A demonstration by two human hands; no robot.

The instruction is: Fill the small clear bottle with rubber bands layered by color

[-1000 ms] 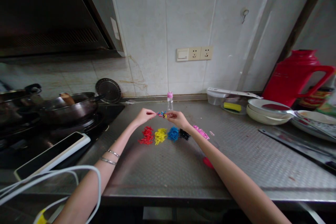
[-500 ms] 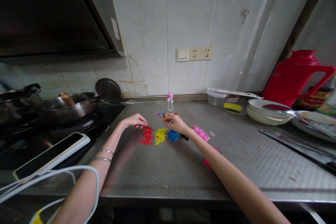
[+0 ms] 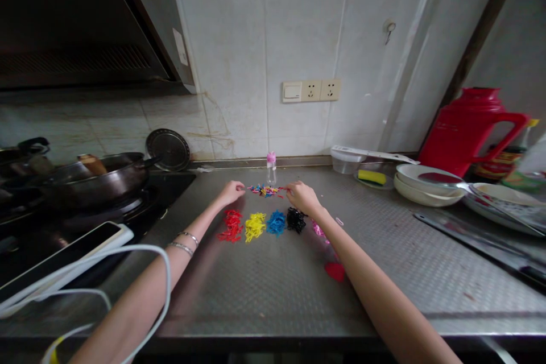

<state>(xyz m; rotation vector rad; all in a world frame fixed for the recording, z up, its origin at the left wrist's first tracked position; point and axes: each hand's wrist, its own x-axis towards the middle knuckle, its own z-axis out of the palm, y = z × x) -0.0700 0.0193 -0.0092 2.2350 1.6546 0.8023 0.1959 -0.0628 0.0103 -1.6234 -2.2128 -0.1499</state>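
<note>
So I've got a mixed heap of little coloured bits (image 3: 265, 190) on the bench (image 3: 256, 301), right between my two hands, with the small clear bottle with a pink top (image 3: 272, 168) just behind it. My left hand (image 3: 232, 191) is at one end with the fingers drawn together, and my right hand (image 3: 303, 197) is at the other, fingers curled. Can't tell from here if either one is actually pinching a piece.

Biggest worry imo: the bits look tangled, so tugging on one could drag a clump along and scatter it. The red pile (image 3: 231, 226), yellow pile (image 3: 255, 227), blue pile (image 3: 276, 222) and black pile (image 3: 296, 220) sit close together in a row, so a stray piece or sloppy knuckle could easily mix neighbours. My right forearm also partly covers the pink pile (image 3: 318, 229), and lowering it might smear that one. And reaching too far back could knock the bottle over. The white cable (image 3: 167, 273) by my left arm might snag too.
</note>
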